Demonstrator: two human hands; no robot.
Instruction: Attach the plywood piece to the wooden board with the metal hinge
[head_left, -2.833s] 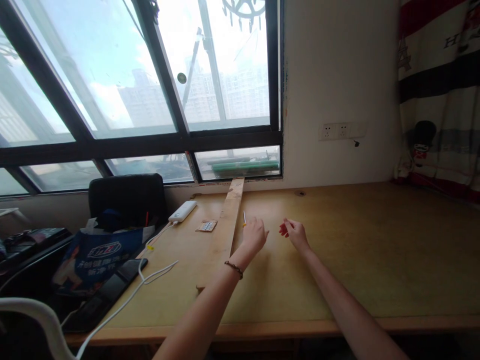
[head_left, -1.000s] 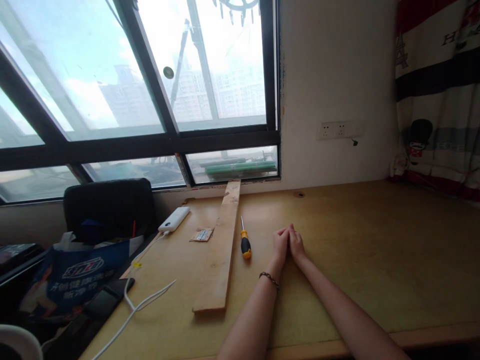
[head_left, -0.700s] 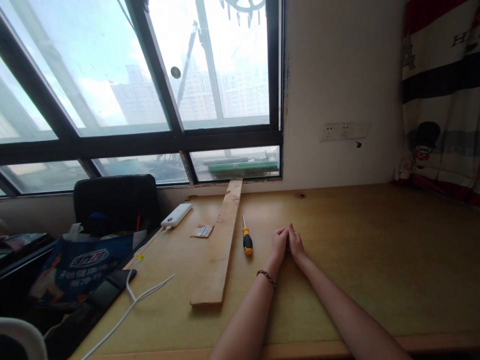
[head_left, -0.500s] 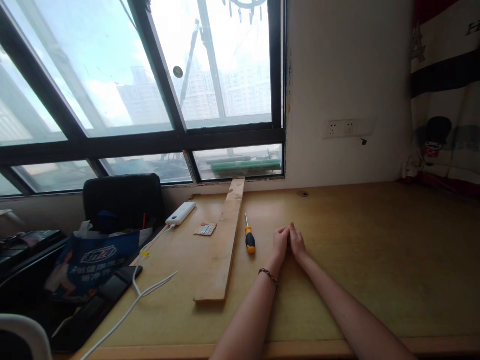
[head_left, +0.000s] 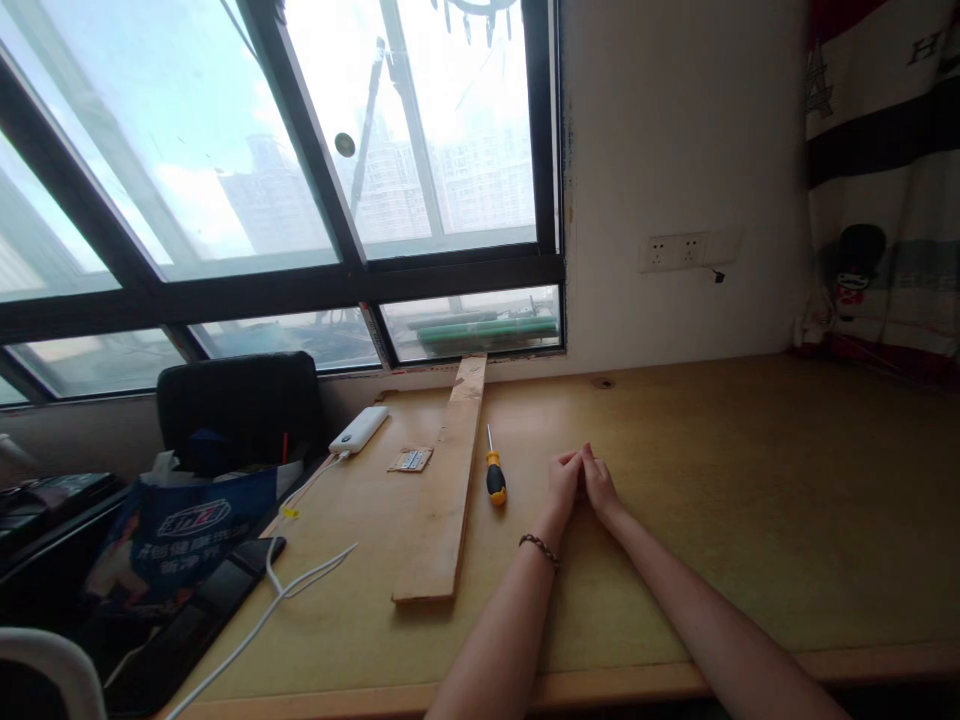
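A screwdriver [head_left: 496,482] with a black and yellow handle lies on the table [head_left: 750,480], its metal shaft pointing toward the window [head_left: 465,170]. It sits between a long wooden board [head_left: 435,510] and the left hand [head_left: 565,484], near the board and touching neither. The left hand, with a braided bracelet [head_left: 540,549] on its wrist, and the right hand [head_left: 601,487] are pressed together above the table's near half, fingers curled inward; whether anything is between them cannot be told.

The tabletop is yellowish wood with a soft sheen and a paler front edge. The board runs away to the foot of the window. On its other side lie a small piece of cardboard [head_left: 411,459], a white power bank [head_left: 359,430] and a white cable [head_left: 276,592]. Beyond the table's left edge are a black chair [head_left: 236,405] and a blue bag [head_left: 187,530]. Hazy daylight enters through the dark-framed window; sockets [head_left: 675,252] are set in the pale wall [head_left: 675,130], beside a striped curtain [head_left: 885,200].
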